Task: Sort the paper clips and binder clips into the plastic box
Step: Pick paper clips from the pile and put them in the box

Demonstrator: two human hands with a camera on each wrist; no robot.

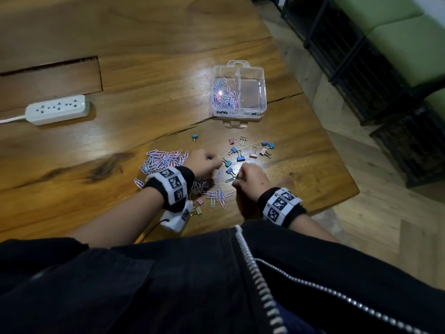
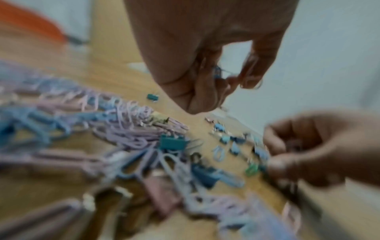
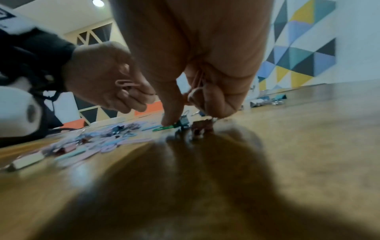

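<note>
Green paper clip (image 3: 164, 128) lies flat, axis left-right.

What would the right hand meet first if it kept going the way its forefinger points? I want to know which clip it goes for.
Probably the green paper clip: the right hand points its forefinger down at the table, the tip right at that clip. A blue binder clip lies just beyond.

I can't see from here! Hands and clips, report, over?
Left hand pinches a pink paper clip. Right hand grips clips, finger on a green paper clip. Plastic box: paper clips left side, right side empty. Binder clips loose; nothing blocking.
</note>
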